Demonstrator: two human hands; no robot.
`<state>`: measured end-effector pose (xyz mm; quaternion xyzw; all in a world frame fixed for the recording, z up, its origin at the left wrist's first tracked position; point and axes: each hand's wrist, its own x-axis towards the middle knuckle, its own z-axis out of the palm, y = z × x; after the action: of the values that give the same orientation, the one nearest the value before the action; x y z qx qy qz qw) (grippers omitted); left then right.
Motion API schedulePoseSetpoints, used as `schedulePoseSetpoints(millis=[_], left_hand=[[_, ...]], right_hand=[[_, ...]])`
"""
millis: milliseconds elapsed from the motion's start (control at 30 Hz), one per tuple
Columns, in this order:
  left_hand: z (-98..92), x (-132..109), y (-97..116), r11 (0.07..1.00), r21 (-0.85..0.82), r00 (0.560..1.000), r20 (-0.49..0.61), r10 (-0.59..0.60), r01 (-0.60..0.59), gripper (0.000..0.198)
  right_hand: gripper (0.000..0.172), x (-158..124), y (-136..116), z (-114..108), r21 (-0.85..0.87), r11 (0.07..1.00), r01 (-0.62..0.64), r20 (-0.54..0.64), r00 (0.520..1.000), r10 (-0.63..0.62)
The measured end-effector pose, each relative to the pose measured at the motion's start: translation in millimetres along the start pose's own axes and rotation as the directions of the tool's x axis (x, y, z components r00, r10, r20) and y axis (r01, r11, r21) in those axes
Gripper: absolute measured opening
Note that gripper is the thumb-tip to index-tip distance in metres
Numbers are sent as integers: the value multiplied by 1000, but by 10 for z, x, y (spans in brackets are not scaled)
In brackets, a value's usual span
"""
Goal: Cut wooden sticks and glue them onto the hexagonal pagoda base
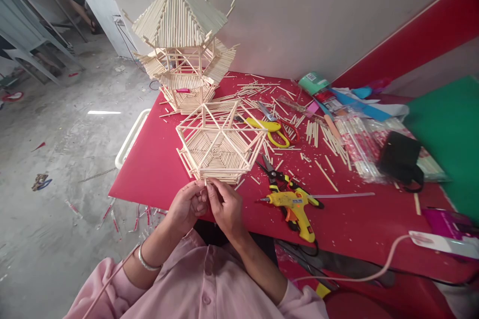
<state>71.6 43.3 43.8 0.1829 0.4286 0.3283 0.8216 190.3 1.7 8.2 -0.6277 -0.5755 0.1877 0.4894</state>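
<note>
Head view, only cam.

Landmark: hexagon frame (219, 142) of thin wood sticks, lying flat on the red table (149, 174), near its front edge.

Left hand (189, 207) and right hand (224, 207): both at the frame's near rim, fingertips brought together and touching each other. Fingers of both are pinched closed on what appears to be a short stick (205, 183), upright against the rim. It is too small to confirm whether it is loose or already part of the frame. Bracelet (144, 261) on left wrist.

Behind the frame, touching or just beside its far-left corner: stick tower (185, 55), two roofed tiers, upright.

Right of frame, far side: yellow scissors (267, 127). Right, near side: black cutters (271, 172), then glue gun (294, 204), nozzle pointing toward the hands, not held.

Further right: loose sticks (318, 134) scattered, stick packs (361, 147), black pouch (400, 157).
</note>
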Motion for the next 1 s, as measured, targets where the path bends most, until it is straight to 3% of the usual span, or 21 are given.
schedulePoseSetpoints(millis=[700, 1000], left_hand=[[21, 2, -18, 999, -38, 1000, -15, -11, 10, 25], [41, 2, -22, 996, -91, 1000, 5, -19, 19, 23]], right_hand=[[24, 26, -26, -41, -14, 1000, 25, 1, 1000, -25], [28, -29, 41, -56, -119, 993, 16, -11, 1000, -17]])
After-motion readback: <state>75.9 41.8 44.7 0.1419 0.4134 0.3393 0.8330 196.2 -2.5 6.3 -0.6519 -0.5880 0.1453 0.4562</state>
